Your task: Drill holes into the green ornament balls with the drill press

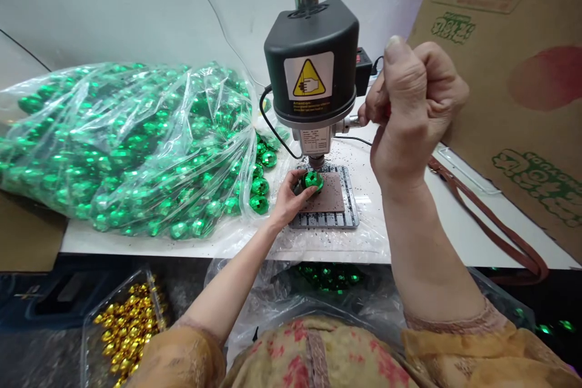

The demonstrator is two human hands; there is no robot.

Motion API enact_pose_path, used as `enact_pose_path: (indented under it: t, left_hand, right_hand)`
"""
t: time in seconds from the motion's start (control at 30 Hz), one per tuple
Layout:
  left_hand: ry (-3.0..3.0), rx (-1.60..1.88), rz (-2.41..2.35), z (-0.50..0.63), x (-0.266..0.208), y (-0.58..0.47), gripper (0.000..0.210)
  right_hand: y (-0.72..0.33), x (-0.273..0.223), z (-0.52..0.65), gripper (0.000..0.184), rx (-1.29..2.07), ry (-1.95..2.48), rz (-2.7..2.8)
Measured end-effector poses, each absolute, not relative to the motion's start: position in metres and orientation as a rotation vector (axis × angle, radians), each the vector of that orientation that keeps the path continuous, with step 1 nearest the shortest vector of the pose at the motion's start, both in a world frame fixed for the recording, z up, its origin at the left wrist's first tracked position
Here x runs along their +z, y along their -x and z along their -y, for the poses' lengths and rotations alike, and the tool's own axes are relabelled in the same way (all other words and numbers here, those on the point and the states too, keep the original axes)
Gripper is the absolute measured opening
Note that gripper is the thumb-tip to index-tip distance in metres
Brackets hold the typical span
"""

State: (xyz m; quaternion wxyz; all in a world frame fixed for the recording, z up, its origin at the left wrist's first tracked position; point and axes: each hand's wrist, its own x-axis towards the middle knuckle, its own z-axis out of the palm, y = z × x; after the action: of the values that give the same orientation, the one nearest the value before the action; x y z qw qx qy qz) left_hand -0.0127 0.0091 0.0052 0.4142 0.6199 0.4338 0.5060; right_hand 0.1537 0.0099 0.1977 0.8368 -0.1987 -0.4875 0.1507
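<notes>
My left hand [291,199] grips a shiny green faceted ball [313,180] between thumb and fingers, just under the chuck [317,161] of a small black bench drill press [311,66]. Beneath the ball lies a brown board [331,194] on the slotted grey metal base [348,218]. Dark specks are scattered over the base and the table around it. My right hand [416,103] is raised beside the drill head, its fingers closed round the feed handle [349,123] at the machine's right side. Most of that handle is hidden by the hand.
A large clear plastic bag [136,151] of green balls fills the table's left. Several loose green balls [259,187] lie by its mouth. At right stand a cardboard box [509,73] and a brown strap [491,224]. Below left is a clear bin [86,339] with small gold balls [130,321].
</notes>
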Motion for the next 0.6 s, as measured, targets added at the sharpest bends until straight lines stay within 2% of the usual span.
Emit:
enact_pose_path:
  t: [0.6]
  left_hand:
    - [-1.717, 1.207, -1.085, 0.005, 0.006, -0.001, 0.056]
  right_hand:
    - [-0.157, 0.196, -0.006, 0.057, 0.356, 0.448, 1.081]
